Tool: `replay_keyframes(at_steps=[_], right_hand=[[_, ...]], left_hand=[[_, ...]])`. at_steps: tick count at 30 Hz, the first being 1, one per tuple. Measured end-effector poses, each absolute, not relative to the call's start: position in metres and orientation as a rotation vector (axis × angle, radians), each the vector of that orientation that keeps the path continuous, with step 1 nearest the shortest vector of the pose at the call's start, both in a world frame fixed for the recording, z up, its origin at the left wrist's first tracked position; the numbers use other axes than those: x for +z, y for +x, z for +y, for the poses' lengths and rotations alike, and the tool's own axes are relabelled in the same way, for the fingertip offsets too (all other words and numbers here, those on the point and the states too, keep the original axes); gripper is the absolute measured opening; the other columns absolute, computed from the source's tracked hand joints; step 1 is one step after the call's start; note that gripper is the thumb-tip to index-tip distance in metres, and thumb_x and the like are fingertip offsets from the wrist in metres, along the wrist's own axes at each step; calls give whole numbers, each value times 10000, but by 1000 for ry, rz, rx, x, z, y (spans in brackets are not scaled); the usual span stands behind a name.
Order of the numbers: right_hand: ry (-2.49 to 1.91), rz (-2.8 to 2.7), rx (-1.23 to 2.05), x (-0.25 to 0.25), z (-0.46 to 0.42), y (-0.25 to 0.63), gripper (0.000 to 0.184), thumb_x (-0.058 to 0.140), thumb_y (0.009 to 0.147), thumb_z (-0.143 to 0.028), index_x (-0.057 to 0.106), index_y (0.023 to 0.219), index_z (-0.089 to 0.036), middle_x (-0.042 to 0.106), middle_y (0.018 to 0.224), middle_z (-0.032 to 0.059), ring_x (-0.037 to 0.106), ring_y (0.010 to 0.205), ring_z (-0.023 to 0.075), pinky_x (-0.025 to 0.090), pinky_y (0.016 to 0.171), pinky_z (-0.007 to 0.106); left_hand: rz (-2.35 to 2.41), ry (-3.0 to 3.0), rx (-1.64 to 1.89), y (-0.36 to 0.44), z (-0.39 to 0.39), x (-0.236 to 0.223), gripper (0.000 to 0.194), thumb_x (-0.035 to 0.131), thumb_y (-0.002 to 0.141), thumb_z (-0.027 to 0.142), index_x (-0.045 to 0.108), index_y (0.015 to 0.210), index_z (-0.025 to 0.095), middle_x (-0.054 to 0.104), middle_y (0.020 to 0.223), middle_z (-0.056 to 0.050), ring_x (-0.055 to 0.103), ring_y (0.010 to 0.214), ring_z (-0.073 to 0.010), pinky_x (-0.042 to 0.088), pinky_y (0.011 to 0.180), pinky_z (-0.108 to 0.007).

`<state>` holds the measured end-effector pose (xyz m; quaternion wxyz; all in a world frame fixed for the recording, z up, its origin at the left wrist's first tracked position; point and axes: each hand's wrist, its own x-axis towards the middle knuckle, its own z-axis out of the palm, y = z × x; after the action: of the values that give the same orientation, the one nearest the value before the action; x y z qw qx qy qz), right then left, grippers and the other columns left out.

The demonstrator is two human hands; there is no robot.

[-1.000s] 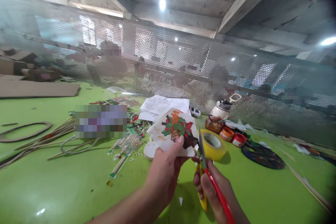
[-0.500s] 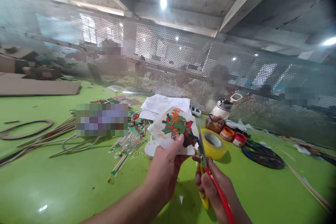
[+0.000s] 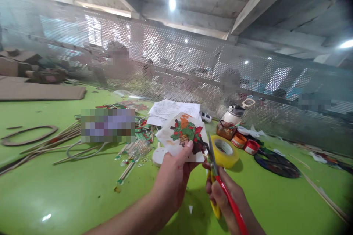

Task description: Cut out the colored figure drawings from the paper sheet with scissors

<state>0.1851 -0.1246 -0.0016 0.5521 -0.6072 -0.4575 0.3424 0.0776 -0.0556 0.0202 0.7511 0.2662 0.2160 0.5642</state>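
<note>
My left hand (image 3: pixel 176 176) pinches a piece of white paper (image 3: pixel 168 141) by its lower edge, thumb on top. A coloured drawing with green leaves, red shapes and an orange top fills much of the sheet. In my right hand (image 3: pixel 227 198) are scissors (image 3: pixel 227 192) with one red and one yellow handle. Their blades point away from me along the paper's right edge; whether they touch it I cannot tell. Below the hands, a small white paper scrap (image 3: pixel 190 210) lies on the green table (image 3: pixel 82 194).
Right of the scissors lies a yellow tape roll (image 3: pixel 233 156), with paint jars (image 3: pixel 251 147), a bottle (image 3: pixel 232 114) and a dark palette (image 3: pixel 277 163) beyond. Sticks (image 3: pixel 57 141) and beads (image 3: pixel 143 147) are scattered left. A perforated screen (image 3: pixel 171 66) stands behind white drawn sheets (image 3: pixel 157 112).
Almost nothing differs. The scissor blades sit very slightly lower against the paper's right edge, and the view has shifted a little. Both hands keep their hold.
</note>
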Motion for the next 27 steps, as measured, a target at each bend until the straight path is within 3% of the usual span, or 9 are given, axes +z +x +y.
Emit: replay_keyframes(at_steps=[9,13,17,22,27], right_hand=[[-1411,-1080,813,-5,-125,187,730,568,646,-815,652,1026,-197,416,587,-38,343,485,126,248,496,278],[-1428,-1065,810,-2,-126,186,754,564,629,-831,660,1012,-188,412,580,-39,336,491,119,246,499,271],[-1438,-1128,832,-4,-127,191,783,558,660,-815,639,1067,-151,422,593,-39,348,504,117,255,513,273],[-1421,-1236,784,-13,-128,200,675,562,753,-732,627,1112,-164,488,621,-21,396,526,138,300,519,290],[-1427,-1224,780,-16,-127,201,676,570,746,-734,634,1105,-164,490,624,-22,387,518,134,301,501,284]], left_hand=[[484,566,1235,77,-57,22,327,694,810,235,601,1104,129,679,1105,-134,642,951,-226,554,842,-377],[485,562,1231,77,-56,23,342,685,815,216,586,1135,145,676,1122,-126,645,900,-203,563,796,-352],[483,574,1231,78,-55,22,294,681,822,237,600,1076,112,673,1126,-148,642,850,-185,566,776,-340],[481,593,1223,77,-55,19,247,685,822,265,624,991,96,662,1162,-161,640,855,-183,561,829,-370],[479,583,1215,77,-55,22,226,688,817,251,631,969,95,674,1130,-155,644,834,-180,571,798,-354]])
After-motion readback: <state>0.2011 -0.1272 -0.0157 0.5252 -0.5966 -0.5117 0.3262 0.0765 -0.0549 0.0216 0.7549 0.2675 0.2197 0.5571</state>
